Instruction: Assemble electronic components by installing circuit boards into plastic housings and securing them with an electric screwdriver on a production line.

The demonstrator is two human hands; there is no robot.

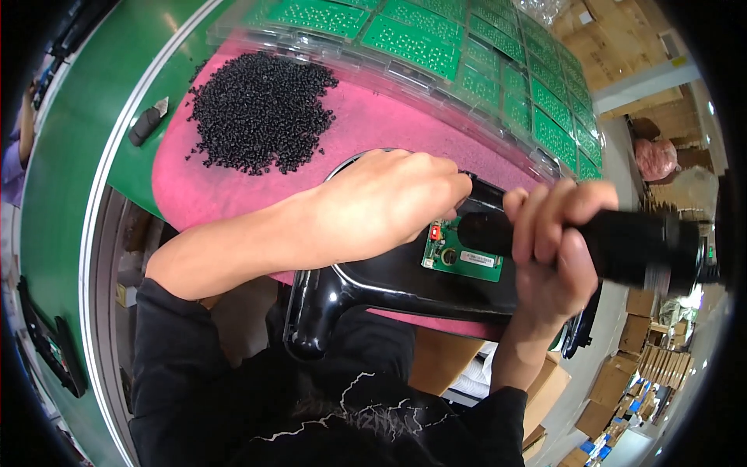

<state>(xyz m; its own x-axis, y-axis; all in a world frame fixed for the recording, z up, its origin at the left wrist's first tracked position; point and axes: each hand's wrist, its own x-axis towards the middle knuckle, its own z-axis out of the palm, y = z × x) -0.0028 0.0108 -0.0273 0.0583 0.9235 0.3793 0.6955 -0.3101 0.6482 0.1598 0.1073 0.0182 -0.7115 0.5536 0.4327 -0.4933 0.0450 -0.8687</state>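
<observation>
A black electric screwdriver [642, 245] lies nearly level in my right hand [556, 241], whose fingers wrap round its barrel; its nose points left over a small green circuit board [476, 268]. That board, with a red part and a white label, sits in a glossy black plastic housing [412, 288]. My left hand [397, 194] reaches over the housing, fingers curled and pressed together close to the screwdriver's nose. Whatever they pinch, if anything, is hidden. The screwdriver's tip is hard to make out near the board's upper edge.
A large pile of small black screws [261, 113] lies on a pink mat [373, 117]. Behind it, a clear plastic tray [436, 93] holds several green circuit boards. A small dark object [145, 124] rests on the green bench [93, 47]. Cardboard boxes [607, 389] stand at right.
</observation>
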